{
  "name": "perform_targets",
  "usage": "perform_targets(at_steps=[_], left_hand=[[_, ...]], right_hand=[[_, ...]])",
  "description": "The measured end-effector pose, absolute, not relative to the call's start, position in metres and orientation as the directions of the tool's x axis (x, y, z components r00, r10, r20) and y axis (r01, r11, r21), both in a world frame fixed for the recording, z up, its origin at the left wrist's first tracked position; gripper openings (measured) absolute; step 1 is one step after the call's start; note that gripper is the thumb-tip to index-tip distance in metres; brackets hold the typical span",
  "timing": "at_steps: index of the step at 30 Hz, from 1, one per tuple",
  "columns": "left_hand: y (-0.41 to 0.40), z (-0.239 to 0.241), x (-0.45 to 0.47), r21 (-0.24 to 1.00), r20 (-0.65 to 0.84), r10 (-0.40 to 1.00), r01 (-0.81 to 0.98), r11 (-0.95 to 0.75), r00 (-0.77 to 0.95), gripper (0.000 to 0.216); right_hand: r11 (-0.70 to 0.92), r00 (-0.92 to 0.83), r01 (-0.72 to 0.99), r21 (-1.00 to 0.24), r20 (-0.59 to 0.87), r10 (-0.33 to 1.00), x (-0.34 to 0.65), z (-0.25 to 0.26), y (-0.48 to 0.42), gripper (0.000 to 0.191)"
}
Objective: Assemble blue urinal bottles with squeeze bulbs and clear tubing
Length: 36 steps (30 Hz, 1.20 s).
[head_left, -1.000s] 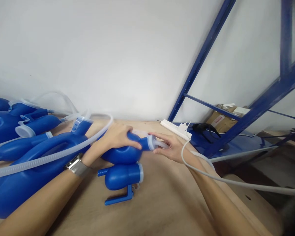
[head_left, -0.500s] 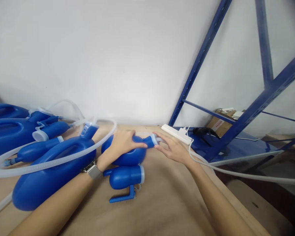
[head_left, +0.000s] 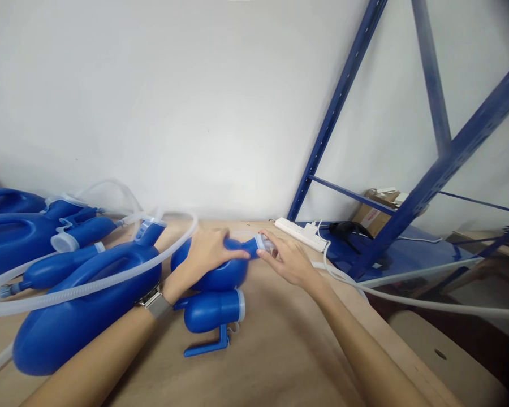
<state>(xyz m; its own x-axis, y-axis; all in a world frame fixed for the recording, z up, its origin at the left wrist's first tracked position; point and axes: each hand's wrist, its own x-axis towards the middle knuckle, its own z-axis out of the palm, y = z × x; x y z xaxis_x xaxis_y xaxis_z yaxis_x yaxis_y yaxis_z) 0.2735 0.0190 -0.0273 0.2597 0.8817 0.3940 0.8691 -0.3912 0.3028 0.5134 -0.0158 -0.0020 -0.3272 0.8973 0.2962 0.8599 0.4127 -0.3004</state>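
Note:
My left hand (head_left: pixel 210 251) is wrapped over a blue plastic bottle (head_left: pixel 220 274) lying on the wooden table (head_left: pixel 288 356), gripping it near its neck. My right hand (head_left: pixel 286 260) pinches the end of a clear corrugated hose (head_left: pixel 407 302) at the bottle's white-rimmed mouth (head_left: pixel 261 243). The hose runs off to the right across my wrist. A smaller blue cup-shaped part with a bracket (head_left: pixel 214 316) lies just in front of the bottle. A metal watch (head_left: pixel 152 302) sits on my left wrist.
Several more blue bottles (head_left: pixel 76 316) with clear hoses (head_left: pixel 89 285) are piled at the left. A white power strip (head_left: pixel 303 233) lies by the wall. A blue steel rack frame (head_left: pixel 428 175) stands at the right, with a cardboard box (head_left: pixel 375 215) behind it.
The right hand has closed in on the bottle's mouth, pushing the hose end against it. The view has shifted slightly; the left hand keeps its grip.

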Motion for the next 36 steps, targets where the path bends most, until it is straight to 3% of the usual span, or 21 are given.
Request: perform_targets(at_steps=[4, 6, 9, 12, 28, 36], left_hand=[[0.019, -0.034, 0.272, 0.297, 0.476, 0.836, 0.845, -0.445, 0.273, 0.101], [0.019, -0.036, 0.269, 0.263, 0.535, 0.76, 0.782, -0.566, 0.37, 0.086], [0.021, -0.037, 0.264, 0.226, 0.563, 0.669, 0.688, -0.689, 0.485, 0.045], [0.024, -0.039, 0.261, 0.217, 0.561, 0.648, 0.663, -0.716, 0.515, 0.041], [0.02, -0.041, 0.265, 0.195, 0.547, 0.642, 0.665, -0.721, 0.537, 0.033], [0.009, -0.031, 0.281, 0.272, 0.48, 0.763, 0.753, -0.599, 0.433, 0.036]], right_hand=[[0.416, -0.308, 0.848, -0.328, 0.334, 0.891, 0.513, -0.004, -0.017, 0.051], [0.459, -0.343, 0.841, -0.287, 0.375, 0.861, 0.514, -0.004, -0.016, 0.049], [0.563, -0.462, 0.812, -0.155, 0.419, 0.782, 0.516, -0.006, -0.015, 0.048], [0.613, -0.528, 0.786, -0.076, 0.432, 0.731, 0.513, -0.01, -0.014, 0.046], [0.451, -0.297, 0.885, -0.119, 0.602, 0.741, 0.483, -0.023, -0.01, 0.008], [0.432, -0.267, 0.888, -0.156, 0.59, 0.762, 0.483, -0.019, -0.01, 0.005]])
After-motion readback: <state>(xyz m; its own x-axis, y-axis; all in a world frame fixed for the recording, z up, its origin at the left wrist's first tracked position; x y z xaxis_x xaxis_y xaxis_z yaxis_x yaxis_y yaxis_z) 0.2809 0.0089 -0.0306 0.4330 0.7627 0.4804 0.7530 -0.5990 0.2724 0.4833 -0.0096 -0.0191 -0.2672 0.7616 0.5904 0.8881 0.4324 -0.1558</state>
